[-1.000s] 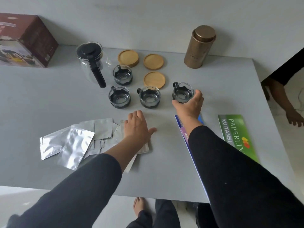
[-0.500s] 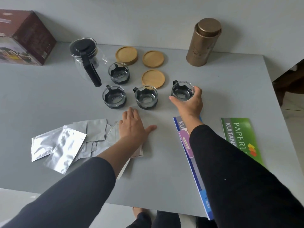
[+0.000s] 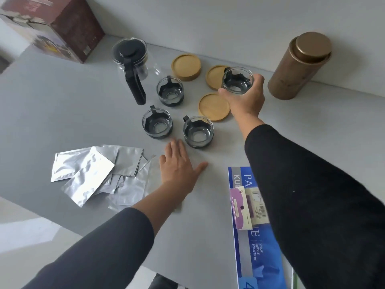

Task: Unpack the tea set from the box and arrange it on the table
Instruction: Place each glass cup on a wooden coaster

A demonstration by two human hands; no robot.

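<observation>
My right hand (image 3: 245,99) grips a glass cup with a black holder (image 3: 237,80), lifted above the wooden coasters. One coaster (image 3: 214,77) lies partly under the cup, another (image 3: 213,107) sits nearer me, and a stack of coasters (image 3: 186,67) is to the left. Three more cups stand on the grey table (image 3: 62,113): one (image 3: 170,91) beside the glass teapot with a black lid and handle (image 3: 131,65), two (image 3: 157,124) (image 3: 198,131) in front. My left hand (image 3: 179,165) rests flat on the table, fingers straight.
The brown tea-set box (image 3: 56,28) stands at the far left corner. A bronze tin canister (image 3: 300,65) stands at the far right. Several silver foil sachets (image 3: 89,172) lie left of my left hand. A blue paper pack (image 3: 250,236) with a small card on it lies under my right arm.
My right hand has lifted the rightmost cup off the table and carried it away from me, over the coasters. My left hand has stayed flat on the table.
</observation>
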